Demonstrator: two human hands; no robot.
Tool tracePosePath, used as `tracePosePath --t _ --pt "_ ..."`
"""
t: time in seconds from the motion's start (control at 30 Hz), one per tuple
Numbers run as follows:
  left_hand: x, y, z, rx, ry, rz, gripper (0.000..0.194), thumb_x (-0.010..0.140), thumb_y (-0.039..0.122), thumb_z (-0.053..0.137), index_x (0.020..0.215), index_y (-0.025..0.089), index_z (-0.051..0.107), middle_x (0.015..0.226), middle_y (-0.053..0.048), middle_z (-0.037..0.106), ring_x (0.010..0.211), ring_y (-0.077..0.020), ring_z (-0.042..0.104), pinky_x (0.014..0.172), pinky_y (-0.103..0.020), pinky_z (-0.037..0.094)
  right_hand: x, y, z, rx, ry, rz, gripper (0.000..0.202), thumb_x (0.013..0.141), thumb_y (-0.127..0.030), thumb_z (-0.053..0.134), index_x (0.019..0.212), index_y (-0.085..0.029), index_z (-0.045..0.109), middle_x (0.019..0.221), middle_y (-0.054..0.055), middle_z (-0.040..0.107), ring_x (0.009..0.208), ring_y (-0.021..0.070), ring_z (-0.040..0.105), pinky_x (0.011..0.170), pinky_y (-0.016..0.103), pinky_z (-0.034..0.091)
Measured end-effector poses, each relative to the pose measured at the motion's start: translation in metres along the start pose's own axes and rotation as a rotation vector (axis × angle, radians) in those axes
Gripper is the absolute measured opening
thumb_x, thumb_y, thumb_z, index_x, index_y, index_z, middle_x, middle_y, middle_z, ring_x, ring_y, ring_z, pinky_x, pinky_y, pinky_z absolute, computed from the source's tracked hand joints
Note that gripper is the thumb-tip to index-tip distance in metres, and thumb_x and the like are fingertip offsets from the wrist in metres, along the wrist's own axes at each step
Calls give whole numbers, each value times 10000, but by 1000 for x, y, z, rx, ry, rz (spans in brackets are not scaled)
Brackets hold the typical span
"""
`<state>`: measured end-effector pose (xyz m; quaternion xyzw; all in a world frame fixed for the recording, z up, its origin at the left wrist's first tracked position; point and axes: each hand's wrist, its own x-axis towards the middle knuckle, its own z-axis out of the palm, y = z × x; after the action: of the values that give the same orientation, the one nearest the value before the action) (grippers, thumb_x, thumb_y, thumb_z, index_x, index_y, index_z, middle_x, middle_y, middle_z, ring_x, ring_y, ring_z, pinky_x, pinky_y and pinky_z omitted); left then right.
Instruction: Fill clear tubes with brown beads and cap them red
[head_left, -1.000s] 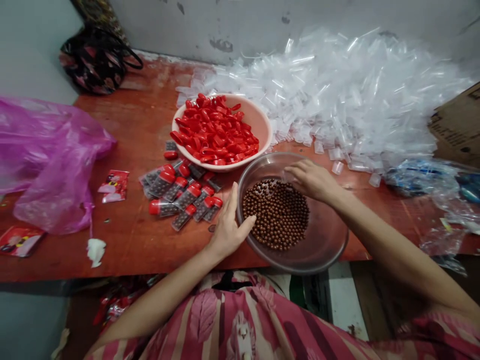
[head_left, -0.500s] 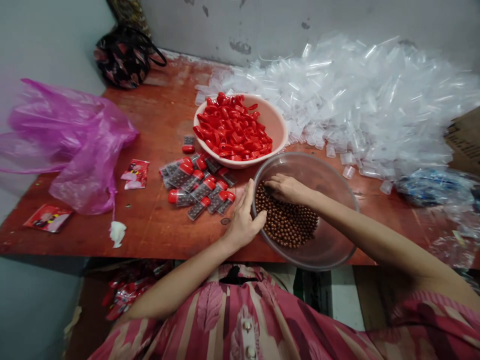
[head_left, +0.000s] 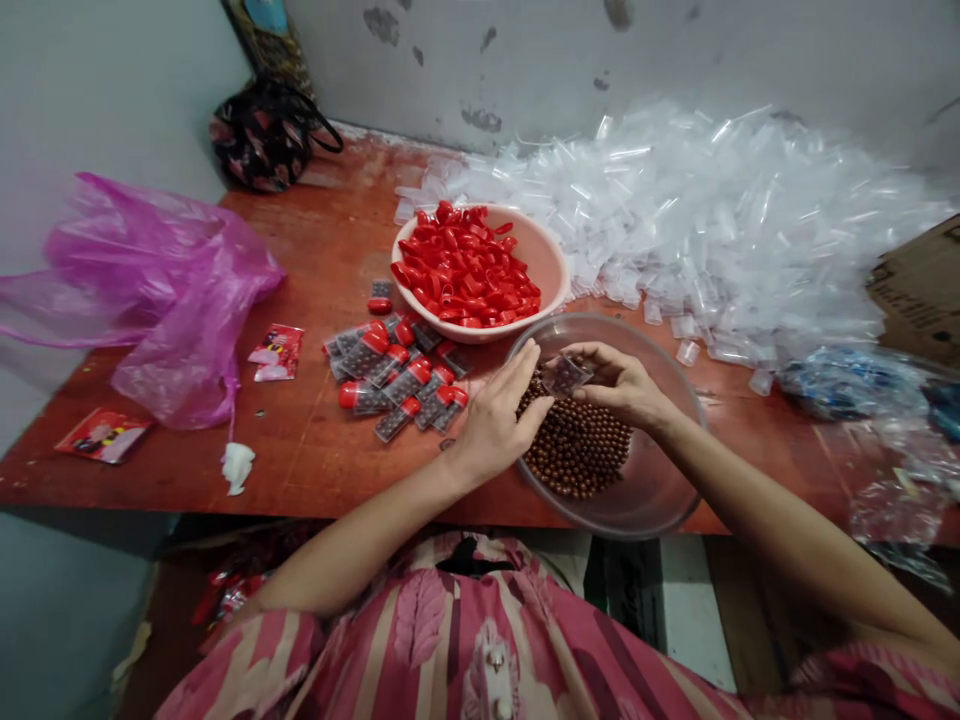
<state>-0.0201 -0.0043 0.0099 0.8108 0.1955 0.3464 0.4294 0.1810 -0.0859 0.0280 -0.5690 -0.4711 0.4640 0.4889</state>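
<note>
My right hand [head_left: 619, 382] pinches a small clear plastic container [head_left: 566, 376] above a translucent bowl [head_left: 667, 490]. Dark balls show inside the container. Brown, shiny balls [head_left: 577, 450] lie heaped in the left part of the bowl. At the bowl's left rim is my left hand [head_left: 499, 410], its fingers stretched out and its thumb apart, close to the container's left end. Left of it lies a pile of filled clear containers with red caps [head_left: 409, 380]. Behind the bowl a pink basin [head_left: 551, 265] holds many loose red caps [head_left: 465, 265].
A large heap of clear empty containers [head_left: 690, 210] covers the back right. Cardboard [head_left: 919, 290] and clear plastic wrapping [head_left: 840, 385] are at the right. On the left are a purple plastic bag [head_left: 180, 290], red packets [head_left: 277, 352] and a dark floral bag [head_left: 262, 135].
My right hand has risen from among the brown balls and now shows a clear container in its fingers. My left hand has stayed at the rim, its fingers slightly more over the bowl.
</note>
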Motion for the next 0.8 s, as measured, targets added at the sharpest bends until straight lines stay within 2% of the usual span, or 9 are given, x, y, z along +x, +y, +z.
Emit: tracePosePath --t 0.1,0.2,0.37,0.47,0.6,0.73,0.8 --pt "17 9 2 -167 -102 -122 481 870 286 561 1334 162 535 1336 -105 598 1219 -237 577 1060 -358 439 -5 -7 7 -44 61 -60 462 695 -313 801 1116 -246 622 1126 59 695 1005 206 676 894 359 544" --pt "25 7 9 -322 -142 -195 382 863 261 556 1232 190 627 1187 -49 696 1083 -222 652 985 -332 484 -9 -17 9 -197 86 -103 431 747 -330 752 1146 -253 611 1088 52 703 982 203 682 860 345 559" --pt "26 -7 18 -547 -142 -248 373 808 278 624 1154 147 668 1159 -76 705 1060 -240 655 969 -360 484 -15 -30 4 -611 108 -241 357 796 -314 687 1150 -290 642 1101 34 713 961 212 693 890 362 546" --pt "26 -8 16 -605 -155 -249 364 796 273 633 1133 143 677 1131 -77 715 1042 -236 659 953 -357 491 -16 -31 2 -716 134 -273 282 798 -331 679 1079 -308 674 1051 32 733 896 224 707 839 376 565" --pt "26 -1 11 -559 -123 -260 317 804 254 618 1094 145 689 1092 -75 727 1007 -227 668 937 -353 501 -13 -29 1 -660 221 -244 232 724 -415 748 907 -287 689 886 43 750 741 227 702 691 370 581" --pt "22 3 9 -493 -124 -258 308 818 248 615 1104 162 687 1107 -59 724 1013 -211 667 958 -332 494 -1 -33 -11 -343 89 -119 280 647 -428 813 720 -223 637 667 16 697 538 159 629 502 286 522" --pt "21 3 9 -472 -113 -278 315 819 259 621 1111 157 685 1098 -62 727 1001 -212 670 956 -331 498 11 -36 -23 -191 44 -77 362 641 -499 798 672 -199 599 580 -4 647 434 122 552 424 256 458"
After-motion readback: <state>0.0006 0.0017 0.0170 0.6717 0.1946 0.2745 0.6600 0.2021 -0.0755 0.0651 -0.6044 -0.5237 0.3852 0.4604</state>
